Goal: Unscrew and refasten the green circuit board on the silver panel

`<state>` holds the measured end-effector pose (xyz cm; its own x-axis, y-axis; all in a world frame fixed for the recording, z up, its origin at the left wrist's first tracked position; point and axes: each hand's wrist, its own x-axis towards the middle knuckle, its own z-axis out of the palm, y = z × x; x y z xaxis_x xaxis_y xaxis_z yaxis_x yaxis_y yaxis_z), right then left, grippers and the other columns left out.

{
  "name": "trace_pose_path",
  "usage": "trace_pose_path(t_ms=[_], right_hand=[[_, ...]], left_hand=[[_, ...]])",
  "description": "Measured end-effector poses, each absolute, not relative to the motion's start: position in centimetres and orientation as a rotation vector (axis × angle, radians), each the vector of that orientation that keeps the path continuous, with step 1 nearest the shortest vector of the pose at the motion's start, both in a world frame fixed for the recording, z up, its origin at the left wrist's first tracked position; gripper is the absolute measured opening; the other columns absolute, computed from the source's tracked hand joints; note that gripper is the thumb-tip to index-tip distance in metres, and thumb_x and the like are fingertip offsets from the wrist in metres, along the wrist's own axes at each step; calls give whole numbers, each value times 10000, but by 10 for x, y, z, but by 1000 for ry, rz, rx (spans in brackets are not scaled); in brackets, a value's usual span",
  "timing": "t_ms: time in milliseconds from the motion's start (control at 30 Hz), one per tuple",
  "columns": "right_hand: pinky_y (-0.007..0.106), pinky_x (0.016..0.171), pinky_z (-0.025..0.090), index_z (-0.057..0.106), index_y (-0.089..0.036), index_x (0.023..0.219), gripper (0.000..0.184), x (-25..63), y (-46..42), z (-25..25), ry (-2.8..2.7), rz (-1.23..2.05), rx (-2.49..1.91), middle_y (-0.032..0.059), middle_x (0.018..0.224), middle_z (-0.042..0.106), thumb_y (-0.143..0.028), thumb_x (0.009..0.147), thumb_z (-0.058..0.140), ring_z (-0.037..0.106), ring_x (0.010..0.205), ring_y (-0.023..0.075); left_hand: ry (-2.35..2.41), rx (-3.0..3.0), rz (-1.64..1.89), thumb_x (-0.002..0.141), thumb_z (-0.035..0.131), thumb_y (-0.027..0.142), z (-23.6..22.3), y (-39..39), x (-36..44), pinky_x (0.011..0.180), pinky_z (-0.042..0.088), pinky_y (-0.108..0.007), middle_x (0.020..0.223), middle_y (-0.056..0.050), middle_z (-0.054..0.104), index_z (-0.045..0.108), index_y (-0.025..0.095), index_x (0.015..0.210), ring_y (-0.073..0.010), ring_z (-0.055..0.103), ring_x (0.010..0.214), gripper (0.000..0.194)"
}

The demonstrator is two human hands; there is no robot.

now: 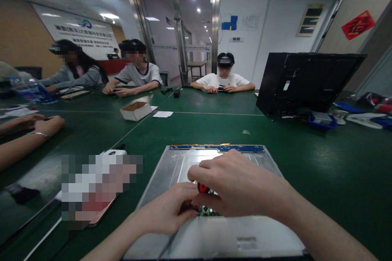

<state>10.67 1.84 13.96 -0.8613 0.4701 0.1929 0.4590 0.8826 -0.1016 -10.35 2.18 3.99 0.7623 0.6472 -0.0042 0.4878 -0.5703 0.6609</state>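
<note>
A flat metal display panel point(157, 179) lies in front of me, with a blue circuit strip point(248, 149) along its far edge. Over its middle, my right hand point(229, 183) is closed from above around a red-and-black screwdriver point(202, 188), mostly covered by the fingers. My left hand point(171, 208) touches it from the left, thumb and fingers pinched together low by a small green circuit board point(208, 211). What the left fingers grip, if anything, is hidden. A thin dark cable point(167, 246) runs from below the left hand toward the near edge.
Phones point(104, 206) lie left of the panel. An open white box point(136, 111) and a paper slip point(163, 114) sit farther back. A large black monitor point(303, 83) and a blue tray point(321, 120) stand at right. Another person's hands point(45, 126) rest at left; several people sit across.
</note>
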Motion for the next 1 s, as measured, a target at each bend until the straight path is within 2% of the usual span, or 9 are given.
trace_pose_path(t_ms=[133,367,800,1000], right_hand=[[272,494,212,501,-200,885,129,107,18,138,-2843,88,-684,-11,793,620,-321,882,545,498,611,120],[272,454,217,483,-196,893,126,109,16,138,-2819,19,-659,-8,809,600,-271,805,533,468,576,122],[273,494,209,510,-196,913,73,106,17,140,-2852,90,-731,4,813,633,-267,900,499,520,625,126],[279,481,213,502,-194,916,119,107,16,140,-2865,82,-705,15,836,626,-263,825,537,519,618,131]], left_hand=[[876,2323,306,786,547,141,37,22,-104,655,413,-271,827,-20,594,547,169,813,-186,546,754,39],[877,2301,311,776,550,130,34,23,-105,655,436,-269,852,-26,617,556,175,831,-184,549,749,72],[844,2339,367,745,537,93,34,22,-106,647,418,-257,839,-14,596,575,182,880,-173,553,740,165],[820,2341,368,773,537,111,33,23,-106,647,420,-258,828,-15,606,552,179,827,-176,559,742,88]])
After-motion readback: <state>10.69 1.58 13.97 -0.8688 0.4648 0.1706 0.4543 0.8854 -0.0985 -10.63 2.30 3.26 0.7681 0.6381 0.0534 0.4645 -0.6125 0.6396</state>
